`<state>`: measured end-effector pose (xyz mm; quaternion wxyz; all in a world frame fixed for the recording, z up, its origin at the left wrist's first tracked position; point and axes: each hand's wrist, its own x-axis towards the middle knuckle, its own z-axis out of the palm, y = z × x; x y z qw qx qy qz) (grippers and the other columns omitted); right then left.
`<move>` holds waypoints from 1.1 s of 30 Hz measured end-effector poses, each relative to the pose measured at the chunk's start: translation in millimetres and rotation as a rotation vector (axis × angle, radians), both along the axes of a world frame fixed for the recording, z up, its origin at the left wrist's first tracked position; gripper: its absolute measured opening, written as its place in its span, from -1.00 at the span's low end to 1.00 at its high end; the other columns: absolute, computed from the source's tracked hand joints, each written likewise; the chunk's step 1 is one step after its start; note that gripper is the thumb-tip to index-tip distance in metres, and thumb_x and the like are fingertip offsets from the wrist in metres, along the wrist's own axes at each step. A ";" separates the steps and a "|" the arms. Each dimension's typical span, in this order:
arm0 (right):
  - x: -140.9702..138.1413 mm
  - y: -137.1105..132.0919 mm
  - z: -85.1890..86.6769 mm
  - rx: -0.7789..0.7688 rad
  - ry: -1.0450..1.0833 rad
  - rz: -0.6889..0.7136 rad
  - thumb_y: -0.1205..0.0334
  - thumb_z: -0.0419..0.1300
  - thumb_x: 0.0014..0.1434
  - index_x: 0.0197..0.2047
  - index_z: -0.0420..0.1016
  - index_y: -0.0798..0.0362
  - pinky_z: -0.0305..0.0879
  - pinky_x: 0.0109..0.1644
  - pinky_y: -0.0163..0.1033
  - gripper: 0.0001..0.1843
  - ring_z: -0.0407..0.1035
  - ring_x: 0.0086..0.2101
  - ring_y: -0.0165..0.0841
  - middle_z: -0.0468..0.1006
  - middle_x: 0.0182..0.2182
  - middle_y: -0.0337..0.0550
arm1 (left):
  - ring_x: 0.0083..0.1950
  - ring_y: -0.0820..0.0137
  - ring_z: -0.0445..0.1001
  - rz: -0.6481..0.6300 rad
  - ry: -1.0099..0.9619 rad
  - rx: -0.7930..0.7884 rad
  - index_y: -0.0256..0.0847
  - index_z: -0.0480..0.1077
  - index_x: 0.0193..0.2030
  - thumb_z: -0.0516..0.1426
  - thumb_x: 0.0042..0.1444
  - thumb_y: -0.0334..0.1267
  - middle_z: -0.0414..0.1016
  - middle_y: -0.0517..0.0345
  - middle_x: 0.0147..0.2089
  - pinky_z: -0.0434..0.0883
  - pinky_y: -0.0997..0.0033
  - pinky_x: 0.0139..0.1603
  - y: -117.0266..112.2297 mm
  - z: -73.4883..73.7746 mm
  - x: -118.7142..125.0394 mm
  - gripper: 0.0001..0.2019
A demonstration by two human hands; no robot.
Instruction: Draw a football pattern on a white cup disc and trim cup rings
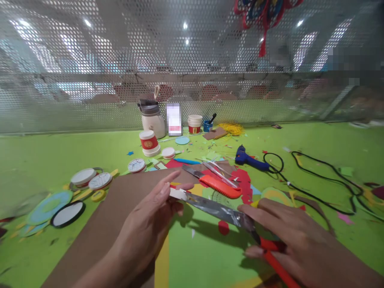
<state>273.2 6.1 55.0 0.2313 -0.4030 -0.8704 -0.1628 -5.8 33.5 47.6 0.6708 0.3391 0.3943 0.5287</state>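
Observation:
My right hand [285, 228] is closed on the red handles of a pair of scissors [219, 210]. Their long grey blades point left, with the tips at a small white piece [178, 194], probably paper. My left hand [150, 216] pinches that white piece between thumb and fingers; a bit of red shows beside it. Below the scissors lie green and yellow paper sheets [204, 256] with a red dot [223, 227] on them. Just beyond the blades rests an orange utility knife [220, 185], its blade out. A brown cardboard sheet [99, 224] extends under my left arm.
A blue glue gun [250, 159] with a black cord lies at the right. Round lids [100, 181] and paper discs [49, 206] are at the left. Behind stand a red-and-white cup [149, 143], a jar [152, 122], a phone [174, 119] and stacked cups [195, 124]. Paper scraps are scattered around.

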 end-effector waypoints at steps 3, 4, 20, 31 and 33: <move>1.2 -0.3 -0.9 0.004 -0.015 -0.008 -0.18 -0.24 0.52 -0.12 0.71 0.08 0.61 -0.43 -0.25 -0.24 0.71 -0.35 -0.21 0.77 -0.28 0.11 | -0.20 0.34 0.39 0.003 0.051 0.020 -0.13 0.43 0.33 0.24 0.31 0.02 0.66 -0.05 -0.02 0.39 0.44 -0.19 0.3 2.3 2.1 -0.48; 2.0 -0.3 -1.6 -0.002 -0.019 -0.009 -0.19 -0.24 0.52 -0.11 0.71 0.08 0.61 -0.43 -0.25 -0.23 0.71 -0.35 -0.21 0.77 -0.27 0.11 | -0.18 0.32 0.40 0.002 0.062 0.029 -0.13 0.42 0.34 0.23 0.32 0.01 0.66 -0.05 -0.03 0.38 0.44 -0.20 0.7 2.8 2.7 -0.48; 2.4 -1.4 -3.9 -0.114 0.013 0.009 -0.18 -0.27 0.51 -0.05 0.67 0.04 0.64 -0.38 -0.20 -0.26 0.71 -0.30 -0.17 0.75 -0.26 0.09 | -0.27 0.31 0.39 -0.080 0.068 0.036 -0.24 0.56 0.16 0.27 0.28 -0.03 0.68 -0.16 -0.02 0.39 0.38 -0.27 3.1 3.2 1.8 -0.58; 0.5 -1.3 -4.3 -0.074 0.007 0.044 -0.11 -0.23 0.53 -0.05 0.66 0.13 0.60 -0.48 -0.15 -0.29 0.68 -0.38 -0.14 0.73 -0.28 0.18 | -0.20 0.35 0.45 -0.006 0.035 0.040 -0.25 0.61 0.12 0.30 0.27 -0.10 0.68 -0.04 -0.08 0.45 0.47 -0.21 4.0 0.0 5.8 -0.63; 2.1 -1.0 -6.0 -0.100 0.013 0.052 -0.12 -0.19 0.52 -0.01 0.65 0.14 0.60 -0.48 -0.13 -0.32 0.67 -0.37 -0.12 0.72 -0.26 0.19 | -0.17 0.35 0.46 0.002 0.051 0.040 -0.23 0.59 0.14 0.32 0.25 -0.10 0.68 -0.03 -0.08 0.46 0.48 -0.20 4.2 0.0 5.0 -0.61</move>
